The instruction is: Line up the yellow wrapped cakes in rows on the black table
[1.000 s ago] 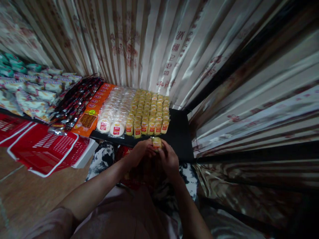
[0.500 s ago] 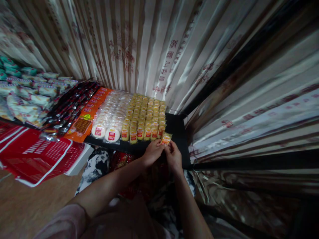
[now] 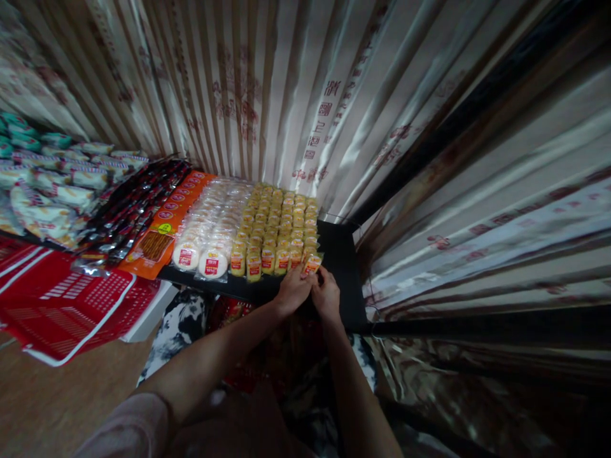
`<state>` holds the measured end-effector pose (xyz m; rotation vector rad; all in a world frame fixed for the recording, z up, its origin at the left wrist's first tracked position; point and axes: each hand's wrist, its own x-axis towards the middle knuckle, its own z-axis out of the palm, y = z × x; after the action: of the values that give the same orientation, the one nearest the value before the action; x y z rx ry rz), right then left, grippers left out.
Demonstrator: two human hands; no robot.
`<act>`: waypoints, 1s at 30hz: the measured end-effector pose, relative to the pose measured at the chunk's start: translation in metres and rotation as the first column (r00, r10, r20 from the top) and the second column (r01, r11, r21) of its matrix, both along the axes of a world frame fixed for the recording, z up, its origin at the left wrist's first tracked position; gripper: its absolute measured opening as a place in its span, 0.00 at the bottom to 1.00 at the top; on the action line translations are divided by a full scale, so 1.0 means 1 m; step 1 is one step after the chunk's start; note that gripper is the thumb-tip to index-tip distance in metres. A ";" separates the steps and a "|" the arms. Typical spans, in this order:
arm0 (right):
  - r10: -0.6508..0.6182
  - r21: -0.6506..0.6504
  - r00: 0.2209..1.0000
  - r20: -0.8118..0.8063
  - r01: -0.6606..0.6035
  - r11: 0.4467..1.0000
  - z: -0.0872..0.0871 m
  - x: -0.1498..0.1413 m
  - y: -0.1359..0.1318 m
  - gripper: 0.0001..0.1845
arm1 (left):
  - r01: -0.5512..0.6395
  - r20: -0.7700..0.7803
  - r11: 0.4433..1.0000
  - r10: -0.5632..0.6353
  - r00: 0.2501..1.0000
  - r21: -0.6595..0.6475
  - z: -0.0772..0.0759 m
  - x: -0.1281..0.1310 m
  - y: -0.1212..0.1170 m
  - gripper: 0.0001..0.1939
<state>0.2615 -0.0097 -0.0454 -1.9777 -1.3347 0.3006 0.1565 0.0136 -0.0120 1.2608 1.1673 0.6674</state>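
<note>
A small yellow snack packet (image 3: 313, 263) with a red-and-white label is held upright at the front right end of the rows of matching yellow packets (image 3: 274, 222). My left hand (image 3: 293, 291) grips its left lower side, fingers closed. From the right, my right hand (image 3: 326, 294) pinches the same packet with thumb and fingers. The hands nearly meet just above the black shelf (image 3: 340, 254). Left of the yellow rows stand two rows of round white wrapped crackers (image 3: 212, 262).
An orange snack bag (image 3: 160, 238), dark shiny packets (image 3: 136, 207) and white packets (image 3: 52, 197) line the shelf leftward. A red basket (image 3: 90, 305) stands below on the left. Pleated printed curtains (image 3: 296, 95) hang behind and to the right. Red packages (image 3: 233, 310) lie beneath the shelf.
Both hands have brought the yellow packet slightly left and forward, closer against the front of the rightmost row. The view has shifted a little.
</note>
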 end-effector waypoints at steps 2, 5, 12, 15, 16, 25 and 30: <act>0.005 0.002 1.000 0.007 -0.005 1.000 0.001 0.000 0.000 0.25 | 0.011 -0.051 0.999 -0.009 0.999 0.034 0.001 -0.002 0.000 0.15; 0.005 -0.014 1.000 0.003 -0.005 1.000 0.003 -0.001 0.000 0.26 | 0.042 -0.113 0.995 -0.032 0.993 0.090 0.003 -0.004 -0.002 0.12; -0.003 -0.026 1.000 0.003 0.003 1.000 -0.005 -0.006 0.005 0.28 | 0.008 -0.205 0.987 0.025 0.978 0.160 0.005 -0.005 -0.007 0.13; -0.028 0.006 1.000 -0.006 0.028 1.000 -0.008 -0.007 0.007 0.28 | 0.006 -0.210 0.986 0.030 0.977 0.169 0.002 -0.005 -0.009 0.15; -0.032 0.023 0.999 -0.018 0.032 0.999 -0.009 -0.008 0.007 0.28 | 0.010 -0.207 0.985 0.026 0.978 0.171 0.000 -0.006 -0.010 0.16; -0.035 0.060 0.997 -0.071 0.039 0.997 -0.008 -0.011 0.011 0.32 | 0.004 -0.184 0.986 0.027 0.983 0.167 -0.001 -0.006 -0.008 0.23; -0.024 0.063 0.997 -0.077 0.029 0.998 -0.012 -0.010 0.013 0.31 | -0.004 -0.177 0.988 0.031 0.984 0.152 0.001 -0.007 -0.008 0.24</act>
<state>0.2511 0.0033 -0.0571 -1.9099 -1.2542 0.3133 0.1498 0.0052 -0.0111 1.4645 1.2954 0.6760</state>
